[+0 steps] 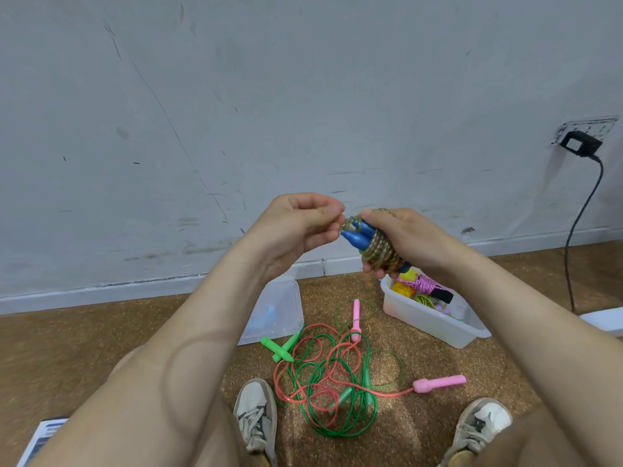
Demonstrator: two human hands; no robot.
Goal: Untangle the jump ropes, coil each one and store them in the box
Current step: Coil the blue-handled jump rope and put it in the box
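Step in hand: securing the coil. My right hand (401, 241) grips the blue-handled rope (377, 247), wound round its paired handles and held up near the box (435, 323). My left hand (300, 227) pinches the loose end at the handle tips. Next, likely: tuck that end firmly, then box it.

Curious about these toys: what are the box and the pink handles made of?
The box looks like smooth translucent white plastic: its contents show faintly through the wall. The pink handles look like moulded plastic, slightly glossy, probably hard.
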